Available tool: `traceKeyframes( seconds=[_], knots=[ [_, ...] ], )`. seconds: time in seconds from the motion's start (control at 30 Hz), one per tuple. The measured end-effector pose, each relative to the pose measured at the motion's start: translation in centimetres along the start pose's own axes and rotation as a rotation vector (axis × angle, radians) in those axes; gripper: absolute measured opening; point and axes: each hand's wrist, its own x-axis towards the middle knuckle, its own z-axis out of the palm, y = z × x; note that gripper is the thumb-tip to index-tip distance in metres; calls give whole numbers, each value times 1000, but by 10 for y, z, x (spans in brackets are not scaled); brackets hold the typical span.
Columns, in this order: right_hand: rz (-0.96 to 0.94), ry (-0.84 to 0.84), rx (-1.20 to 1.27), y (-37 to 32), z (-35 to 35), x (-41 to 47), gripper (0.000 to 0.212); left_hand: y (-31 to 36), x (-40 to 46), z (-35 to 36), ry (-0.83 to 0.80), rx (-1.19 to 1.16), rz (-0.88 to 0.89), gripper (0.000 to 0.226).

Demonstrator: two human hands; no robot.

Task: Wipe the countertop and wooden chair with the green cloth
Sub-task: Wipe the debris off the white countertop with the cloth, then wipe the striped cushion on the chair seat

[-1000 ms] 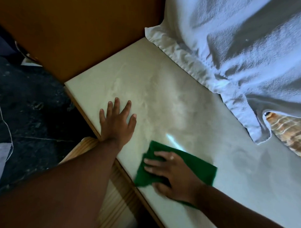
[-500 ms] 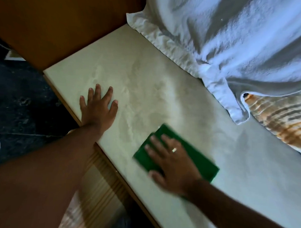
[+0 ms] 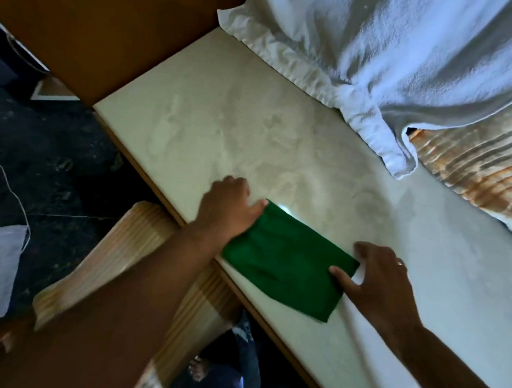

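Green cloth [image 3: 284, 264] lies spread flat on the pale desk [image 3: 279, 142], at its near edge above the wooden chair [image 3: 124, 264]. Your left hand [image 3: 231, 210] curls knuckles-up at the cloth's left end, its grip closed on that edge. Your right hand [image 3: 376, 282] lies palm down by the cloth's right end, grip loose, only the thumb on the fabric. A white towel [image 3: 398, 59] is bunched well beyond the cloth.

- left hand [image 3: 229, 210]: bare, no sleeve on the forearm
- right hand [image 3: 381, 281]: bare, thin metal ring [image 3: 401, 263] on one finger, forearm unsleeved
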Motion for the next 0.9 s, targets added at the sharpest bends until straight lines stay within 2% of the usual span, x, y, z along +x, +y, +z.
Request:
traceKeyframes(
  seconds=[0.07,0.13,0.23,0.33,0.4,0.47,0.5,0.6,0.67,0.73,0.8,0.9],
  knots=[
    [83,-74,48,-1,-3,-1,54,16,-17,8,-112,-51,-65,70],
    [113,-182,112,-17,-2,0,57,22,-27,12,-162,-92,-123,77],
    [103,-310,137,-51,12,3,57,12,-38,11,-196,-91,-111,64],
    [76,-380,57,-87,20,6,42,-23,-56,5,-270,-205,-77,44],
    [41,-446,69,-113,25,0,29,-68,-77,-1,-284,-319,-92,34],
    [1,-508,149,-144,37,-15,21,-129,-105,2,-333,-455,-143,36],
    [-23,-538,200,-158,44,-25,17,-159,-121,8,-398,-600,-177,38],
    [-48,-693,369,-208,95,-57,19,-257,-185,36,-582,-1156,-367,44],
    [16,-804,424,-233,140,-70,25,-305,-219,62,-601,-1365,-574,53],
    [107,-860,441,-262,196,-72,29,-346,-238,86,-543,-1398,-769,53],
    [201,-828,480,-286,250,-63,33,-379,-233,104,-473,-1298,-942,50],
    [201,-717,474,-315,316,-33,38,-416,-197,128,-349,-1334,-1016,51]
  ],
)
